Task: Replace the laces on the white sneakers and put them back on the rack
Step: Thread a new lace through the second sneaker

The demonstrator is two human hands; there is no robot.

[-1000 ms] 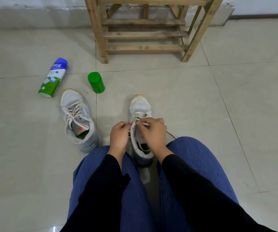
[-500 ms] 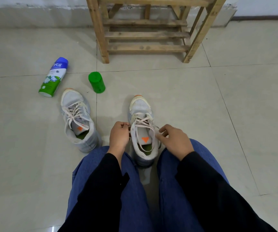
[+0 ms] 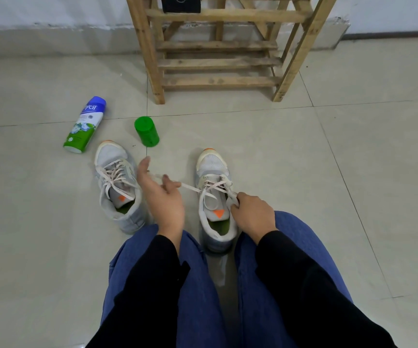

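Note:
Two white sneakers with cream laces stand on the tiled floor. The right sneaker (image 3: 213,169) sits between my knees, its lace (image 3: 190,187) drawn out sideways to the left. My left hand (image 3: 161,194) holds that lace end between thumb and fingers, stretched taut between the two shoes. My right hand (image 3: 252,213) pinches the other lace end at the shoe's right eyelets. The left sneaker (image 3: 117,182) lies beside my left hand, laced and untouched. The wooden rack (image 3: 218,64) stands ahead against the wall.
A green cap (image 3: 147,131) stands on the floor beyond the sneakers. A blue-topped spray can (image 3: 84,125) lies on its side at the left. A dark object (image 3: 180,4) rests on an upper rack shelf. My blue-trousered legs fill the foreground.
My left hand has pulled a lace end out to the left, away from the right sneaker. My right hand has stayed at the shoe's right side. The view has moved closer.

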